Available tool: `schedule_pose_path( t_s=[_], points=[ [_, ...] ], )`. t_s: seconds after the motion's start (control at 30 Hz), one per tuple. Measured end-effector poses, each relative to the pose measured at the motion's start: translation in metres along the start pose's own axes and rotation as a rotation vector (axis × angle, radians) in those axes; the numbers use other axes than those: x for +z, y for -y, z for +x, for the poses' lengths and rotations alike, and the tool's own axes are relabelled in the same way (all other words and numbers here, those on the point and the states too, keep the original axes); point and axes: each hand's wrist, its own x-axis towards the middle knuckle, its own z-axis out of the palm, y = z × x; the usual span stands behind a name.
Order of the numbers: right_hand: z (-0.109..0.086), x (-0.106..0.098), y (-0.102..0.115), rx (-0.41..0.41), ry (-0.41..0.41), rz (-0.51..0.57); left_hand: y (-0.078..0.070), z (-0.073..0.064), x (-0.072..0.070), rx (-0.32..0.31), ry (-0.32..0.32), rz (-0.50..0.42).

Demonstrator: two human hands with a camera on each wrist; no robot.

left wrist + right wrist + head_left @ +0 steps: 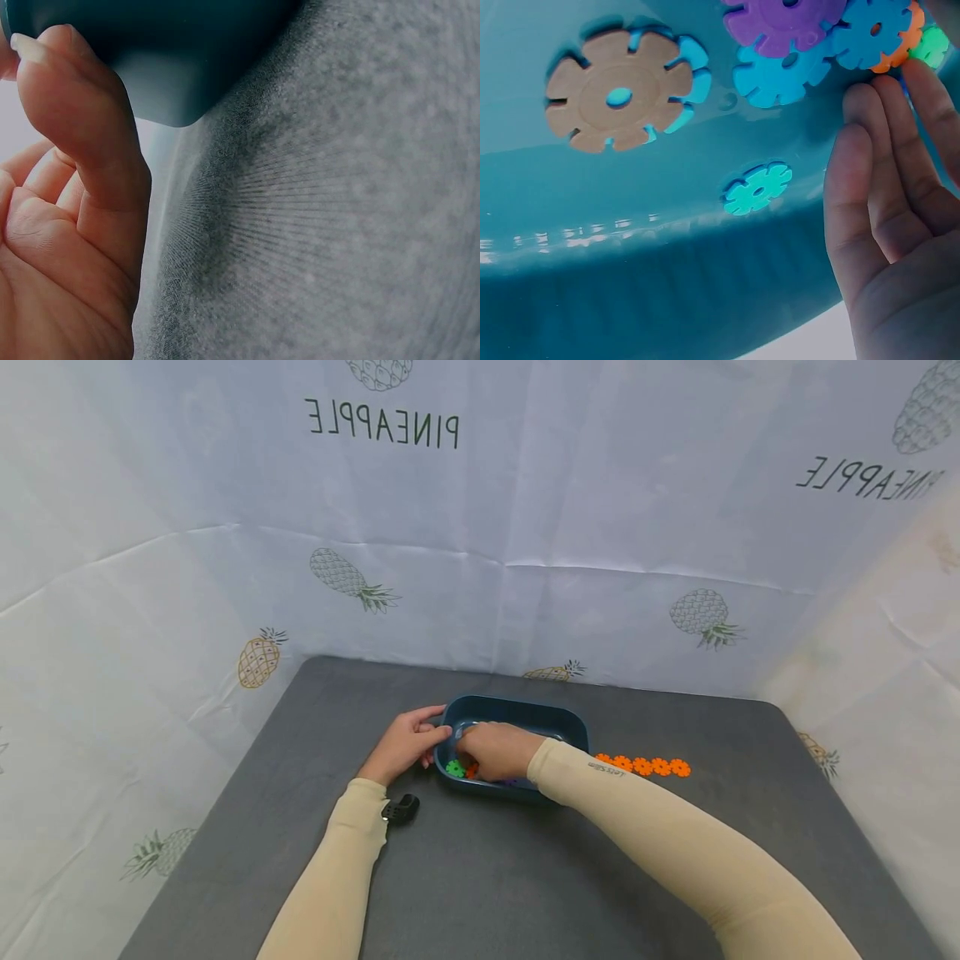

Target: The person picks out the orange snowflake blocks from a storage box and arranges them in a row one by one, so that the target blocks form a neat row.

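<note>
A dark teal bin point(525, 708) stands on the grey table. My left hand point(405, 745) grips its left end, thumb over the rim; the left wrist view shows that thumb point(82, 120) against the bin wall. Inside the bin is my right hand point(498, 750), reaching to the left end. In the right wrist view its fingers point(847, 195) are extended beside an orange notched disc point(911, 37) and a green disc point(932, 46). Brown point(581, 101), purple point(757, 22), blue point(859, 41) and turquoise discs point(742, 196) lie on the bin floor.
To the right of the bin, a row of several orange discs point(642, 767) extends along the table point(480, 877). A black device point(401, 810) sits at the left wrist. Behind the table hangs a white cloth point(480, 510) printed with pineapples.
</note>
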Motion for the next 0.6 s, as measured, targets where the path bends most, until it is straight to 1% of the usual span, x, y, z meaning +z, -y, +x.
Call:
schedule_pose_path(
  t_s=[0.13, 0.33, 0.47, 0.6],
  points=[
    [0.002, -0.002, 0.002, 0.013, 0.0, -0.009, 0.0, 0.0, -0.001, 0.006, 0.003, -0.001],
    [0.003, -0.003, 0.003, 0.056, 0.016, 0.02, 0.0, 0.0, -0.001, 0.008, 0.0, -0.007],
    [0.003, -0.004, 0.001, 0.052, 0.017, 0.03, 0.001, 0.0, -0.001, -0.002, 0.001, -0.008],
    [0.002, -0.012, -0.002, 0.045, -0.01, 0.028, 0.001, 0.0, -0.001, -0.009, 0.003, -0.012]
  ],
)
